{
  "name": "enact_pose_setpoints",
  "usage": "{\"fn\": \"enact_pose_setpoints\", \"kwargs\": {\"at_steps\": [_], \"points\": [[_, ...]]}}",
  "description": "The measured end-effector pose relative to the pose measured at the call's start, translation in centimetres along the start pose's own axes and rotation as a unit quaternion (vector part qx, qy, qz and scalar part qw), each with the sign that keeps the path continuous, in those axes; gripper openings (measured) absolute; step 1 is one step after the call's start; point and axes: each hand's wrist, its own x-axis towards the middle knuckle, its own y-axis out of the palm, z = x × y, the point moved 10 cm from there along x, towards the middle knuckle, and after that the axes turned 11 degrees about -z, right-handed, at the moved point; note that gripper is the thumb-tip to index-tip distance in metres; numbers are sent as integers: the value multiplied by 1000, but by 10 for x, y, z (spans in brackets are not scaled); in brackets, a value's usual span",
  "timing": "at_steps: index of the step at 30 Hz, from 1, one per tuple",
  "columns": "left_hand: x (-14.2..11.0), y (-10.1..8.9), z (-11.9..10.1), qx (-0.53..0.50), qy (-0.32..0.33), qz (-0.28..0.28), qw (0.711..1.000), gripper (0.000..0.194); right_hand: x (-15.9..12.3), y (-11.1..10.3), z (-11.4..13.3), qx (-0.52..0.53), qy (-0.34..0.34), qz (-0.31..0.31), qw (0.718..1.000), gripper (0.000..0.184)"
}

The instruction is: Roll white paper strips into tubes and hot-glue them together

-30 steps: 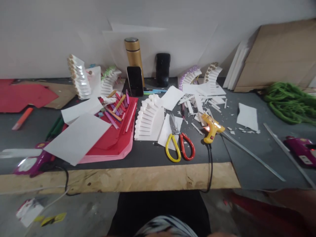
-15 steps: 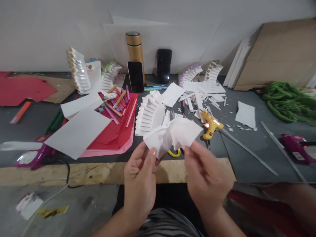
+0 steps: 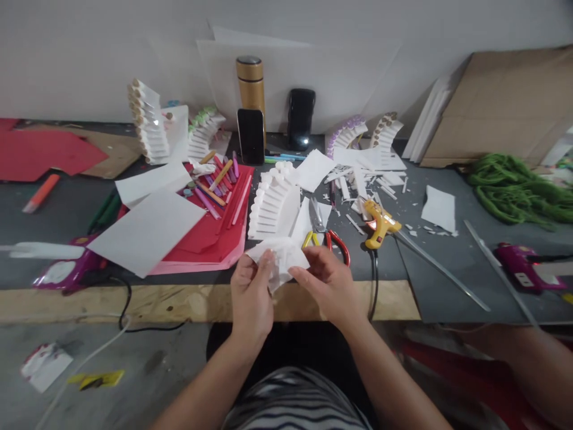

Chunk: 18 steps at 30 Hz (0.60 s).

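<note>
Between both hands, above the table's front edge, is a thin, crumpled white sheet, either paper or tissue. My left hand pinches its left side, thumb on top. The right edge is gripped by my right hand between thumb and fingers. Just beyond the sheet stands a white fan-shaped card with a row of white round-topped sticks. Scissors with one yellow and one red handle lie behind my right hand, their handles partly hidden by it. A yellow glue gun rests to the right.
Red sheets with coloured sticks and a white card lie left. Two purple glue guns sit at either side. A phone leans on a gold flask. White scraps, green yarn and a metal strip lie right.
Both hands have come into view with the white sheet. Since half a second ago they have drawn closer together, moving slightly left, and the sheet is bunched smaller. The scissors show more.
</note>
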Motion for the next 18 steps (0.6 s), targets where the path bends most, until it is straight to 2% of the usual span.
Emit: {"fn": "enact_pose_setpoints", "kwargs": {"at_steps": [2,4,6,9,11,13,14,16,18], "points": [[-1,0,0,17,-14,17,1000,39,-2,12,-10,15,36,47,998,25],[2,0,-4,68,-13,56,996,42,-5,21,-8,-16,10,83,996,30],[5,4,-6,144,-22,122,982,47,-11,34,-2,-48,-29,144,988,33],[14,-10,-13,170,-28,108,979,44,-20,48,1,-55,-40,199,978,35],[17,-21,-13,153,-44,78,984,46,-22,54,-4,-35,3,208,978,34],[20,-30,-19,145,-21,43,988,42,-24,59,-11,-19,46,221,974,34],[21,-33,-25,154,5,31,988,40,-23,59,-13,-23,49,222,974,33],[30,-34,-44,209,74,25,975,35,-13,48,-11,-76,-7,185,980,32],[48,-33,-69,301,142,26,943,31,1,23,-3,-192,-105,85,972,31]]}}
